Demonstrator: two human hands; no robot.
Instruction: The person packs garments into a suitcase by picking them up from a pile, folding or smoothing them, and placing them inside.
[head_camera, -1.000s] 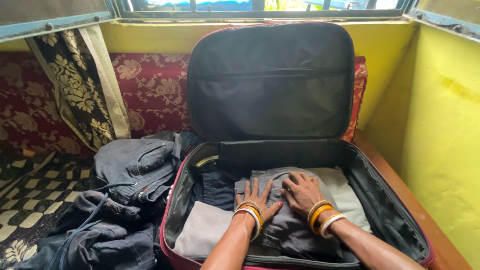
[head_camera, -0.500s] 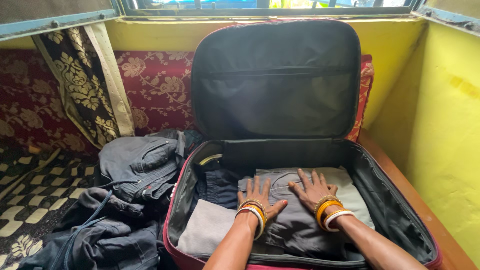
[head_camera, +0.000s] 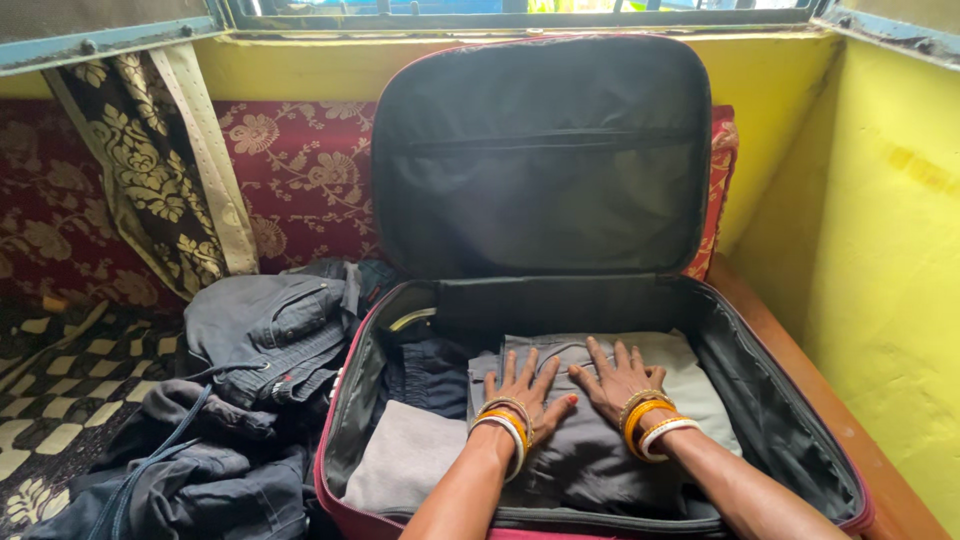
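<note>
An open suitcase with a maroon rim and dark lining lies in front of me, its lid standing upright against the wall. Folded clothes fill its base. On top is a grey folded garment. My left hand lies flat on it with fingers spread, bangles on the wrist. My right hand rests flat beside it, also palm down on the grey garment. A light grey folded cloth sits at the front left, a dark blue garment behind it, and a pale one at the right.
A heap of dark grey clothes lies left of the suitcase on a black and white patterned bedspread. A floral curtain hangs at the left. A red floral cloth covers the back wall. The yellow wall stands close on the right.
My right hand has opened from curled to flat and slid a little on the grey garment. My left hand stays pressed in place. The view has shifted slightly.
</note>
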